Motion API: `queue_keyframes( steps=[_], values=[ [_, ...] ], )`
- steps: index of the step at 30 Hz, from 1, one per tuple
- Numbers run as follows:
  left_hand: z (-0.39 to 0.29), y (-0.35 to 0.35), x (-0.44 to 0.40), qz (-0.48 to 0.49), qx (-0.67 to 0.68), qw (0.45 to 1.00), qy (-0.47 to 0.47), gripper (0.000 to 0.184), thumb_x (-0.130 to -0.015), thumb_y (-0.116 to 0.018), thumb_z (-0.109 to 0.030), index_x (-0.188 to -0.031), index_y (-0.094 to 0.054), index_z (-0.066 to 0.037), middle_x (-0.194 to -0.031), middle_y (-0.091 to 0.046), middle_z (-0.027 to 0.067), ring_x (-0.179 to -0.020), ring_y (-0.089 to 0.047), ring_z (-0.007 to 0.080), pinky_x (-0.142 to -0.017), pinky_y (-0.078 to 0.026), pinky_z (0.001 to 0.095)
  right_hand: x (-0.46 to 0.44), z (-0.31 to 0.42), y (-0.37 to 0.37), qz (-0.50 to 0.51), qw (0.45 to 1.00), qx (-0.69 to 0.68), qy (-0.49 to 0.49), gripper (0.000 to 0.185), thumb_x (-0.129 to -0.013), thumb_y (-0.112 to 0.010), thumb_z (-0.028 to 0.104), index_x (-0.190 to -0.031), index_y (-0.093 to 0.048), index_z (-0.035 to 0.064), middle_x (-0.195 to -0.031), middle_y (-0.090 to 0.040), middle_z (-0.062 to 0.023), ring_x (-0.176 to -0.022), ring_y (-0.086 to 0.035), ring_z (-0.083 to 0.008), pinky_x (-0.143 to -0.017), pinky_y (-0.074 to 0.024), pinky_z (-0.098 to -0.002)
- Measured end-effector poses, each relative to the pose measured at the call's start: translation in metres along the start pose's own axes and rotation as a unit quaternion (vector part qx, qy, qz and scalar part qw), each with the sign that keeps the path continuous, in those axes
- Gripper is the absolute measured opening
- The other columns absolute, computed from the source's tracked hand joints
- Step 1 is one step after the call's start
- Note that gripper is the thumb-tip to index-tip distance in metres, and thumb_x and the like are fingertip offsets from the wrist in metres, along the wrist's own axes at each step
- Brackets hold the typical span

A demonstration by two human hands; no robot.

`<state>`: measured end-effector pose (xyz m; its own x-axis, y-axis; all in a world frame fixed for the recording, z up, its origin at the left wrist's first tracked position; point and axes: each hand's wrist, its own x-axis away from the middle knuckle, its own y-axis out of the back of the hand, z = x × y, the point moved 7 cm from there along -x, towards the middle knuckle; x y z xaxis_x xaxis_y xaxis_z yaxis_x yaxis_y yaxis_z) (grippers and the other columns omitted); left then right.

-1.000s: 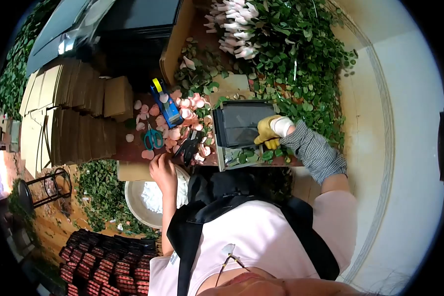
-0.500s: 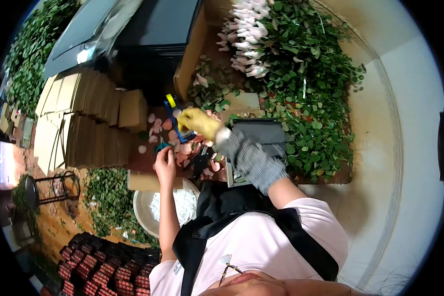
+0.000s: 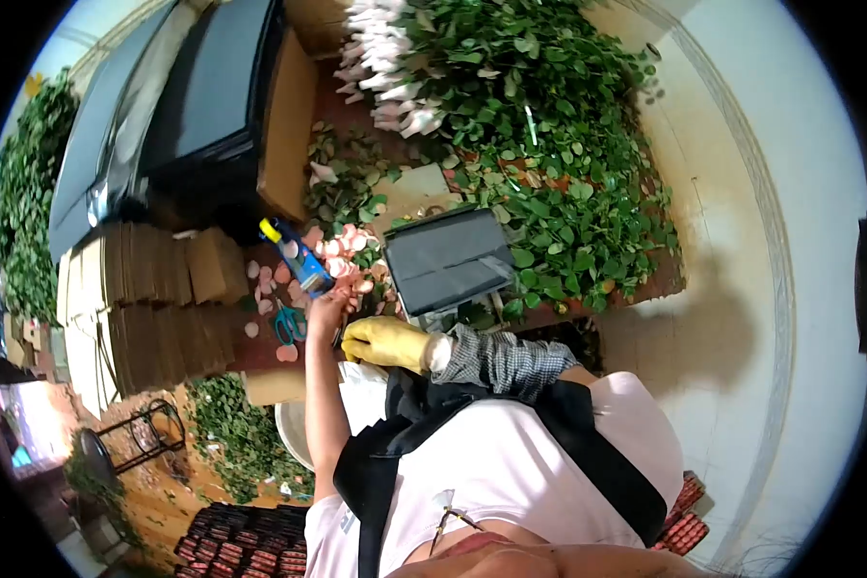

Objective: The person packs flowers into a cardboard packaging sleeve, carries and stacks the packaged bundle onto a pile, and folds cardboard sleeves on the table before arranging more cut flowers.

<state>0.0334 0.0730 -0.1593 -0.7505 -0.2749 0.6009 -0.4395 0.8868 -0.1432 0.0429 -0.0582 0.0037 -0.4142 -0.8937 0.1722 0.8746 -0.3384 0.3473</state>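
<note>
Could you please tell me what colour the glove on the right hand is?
The glove is yellow, seen in the head view, the only one.

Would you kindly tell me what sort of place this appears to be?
Probably a flower-preparation workroom: the heap of leafy stems, the loose pink petals scattered on the worktop, and the stacked cardboard suggest it.

tape disp. (image 3: pixel 303 267): glossy plstc | cardbd stack (image 3: pixel 149 265): matt | R glove (image 3: pixel 385 342): matt, smooth-ish | R oversleeve (image 3: pixel 501 359): wrinkled cloth
</note>
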Motion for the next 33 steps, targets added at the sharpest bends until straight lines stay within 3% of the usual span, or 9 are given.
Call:
queue_keyframes(
  steps=[4,8,12,14,18,20,24,26,33],
  values=[
    [-0.079,-0.071,0.027,-0.009,0.076,0.987,-0.139,0.030,-0.100,-0.059,-0.033,-0.092,-0.071,-0.006,-0.075,-0.067,-0.0021,-0.058,-0.050,0.0023,-0.051,-0.031,0.0192,0.064,0.023,0.074,0.034,0.994,-0.085,0.061,0.021,-0.095,-0.058,0.022,-0.089,-0.068,0.0051,-0.084,-0.068,-0.0061,-0.077,-0.065,-0.0181,-0.072,-0.0511,-0.0317],
    [-0.207,-0.178,0.038,-0.024,-0.147,0.931,-0.332,0.027,-0.096,-0.063,-0.027,-0.094,-0.074,-0.003,-0.081,-0.069,0.0014,-0.068,-0.059,0.0112,-0.060,-0.043,0.0250,0.147,-0.034,0.184,-0.181,0.975,-0.129,0.010,0.024,-0.099,-0.058,0.024,-0.088,-0.067,0.0046,-0.082,-0.068,-0.0036,-0.075,-0.064,-0.0125,-0.069,-0.0521,-0.0276],
    [-0.212,-0.324,-0.023,-0.034,-0.549,0.686,-0.476,0.018,-0.091,-0.064,-0.024,-0.093,-0.078,-0.012,-0.127,-0.063,0.0073,-0.117,-0.054,0.0288,-0.090,-0.046,0.0406,0.197,-0.120,0.250,-0.307,0.874,-0.348,-0.142,0.031,-0.101,-0.056,0.028,-0.089,-0.063,0.0000,-0.080,-0.067,-0.0065,-0.068,-0.063,-0.0128,-0.063,-0.0521,-0.0250],
    [-0.166,-0.363,-0.076,-0.061,-0.769,0.545,-0.329,0.023,-0.092,-0.060,-0.024,-0.106,-0.076,-0.017,-0.151,-0.041,0.0083,-0.135,-0.038,0.0323,-0.102,-0.037,0.0479,0.201,-0.145,0.255,-0.332,0.854,-0.361,-0.175,0.031,-0.100,-0.057,0.028,-0.089,-0.062,-0.0001,-0.079,-0.066,-0.0062,-0.064,-0.062,-0.0124,-0.059,-0.0513,-0.0259],
    [-0.173,-0.368,-0.057,-0.180,-0.779,0.474,-0.369,0.071,-0.082,-0.064,-0.013,-0.147,-0.039,-0.023,-0.154,-0.032,0.0166,-0.137,-0.036,0.0337,-0.106,-0.035,0.0531,0.207,-0.142,0.243,-0.297,0.840,-0.431,-0.146,0.031,-0.100,-0.057,0.030,-0.089,-0.062,0.0019,-0.078,-0.066,-0.0056,-0.064,-0.060,-0.0119,-0.057,-0.0497,-0.0272],
    [-0.193,-0.352,-0.011,-0.074,-0.727,0.595,-0.335,0.063,-0.081,-0.073,-0.026,-0.137,-0.048,-0.014,-0.128,-0.055,0.0170,-0.122,-0.050,0.0344,-0.101,-0.041,0.0476,0.206,-0.149,0.222,-0.233,0.840,-0.478,-0.104,0.033,-0.101,-0.055,0.033,-0.091,-0.062,0.0027,-0.079,-0.066,-0.0058,-0.065,-0.061,-0.0127,-0.059,-0.0500,-0.0272],
    [-0.146,-0.333,0.068,0.144,-0.685,0.595,-0.396,0.072,-0.066,-0.084,-0.045,-0.125,-0.058,-0.012,-0.121,-0.053,0.0160,-0.117,-0.048,0.0327,-0.097,-0.043,0.0448,0.204,-0.187,0.180,-0.158,0.786,-0.592,-0.081,0.031,-0.102,-0.055,0.034,-0.098,-0.064,0.0041,-0.085,-0.067,-0.0042,-0.079,-0.065,-0.0159,-0.076,-0.0529,-0.0310],
    [-0.127,-0.347,0.105,0.092,-0.746,0.469,-0.465,0.061,-0.069,-0.082,-0.034,-0.123,-0.061,-0.015,-0.124,-0.051,0.0137,-0.119,-0.046,0.0317,-0.099,-0.041,0.0426,0.211,-0.186,0.207,-0.206,0.890,-0.401,-0.074,0.030,-0.102,-0.055,0.032,-0.099,-0.065,0.0036,-0.088,-0.068,-0.0050,-0.083,-0.066,-0.0159,-0.078,-0.0528,-0.0307],
    [-0.129,-0.368,0.060,-0.036,-0.628,0.628,-0.459,0.015,-0.066,-0.075,-0.013,-0.073,-0.062,-0.011,-0.091,-0.052,0.0054,-0.093,-0.049,0.0278,-0.079,-0.039,0.0402,0.206,-0.161,0.258,-0.254,0.870,-0.419,-0.047,0.027,-0.101,-0.056,0.026,-0.096,-0.065,0.0004,-0.088,-0.069,-0.0077,-0.080,-0.066,-0.0153,-0.078,-0.0533,-0.0303]
  ],
)
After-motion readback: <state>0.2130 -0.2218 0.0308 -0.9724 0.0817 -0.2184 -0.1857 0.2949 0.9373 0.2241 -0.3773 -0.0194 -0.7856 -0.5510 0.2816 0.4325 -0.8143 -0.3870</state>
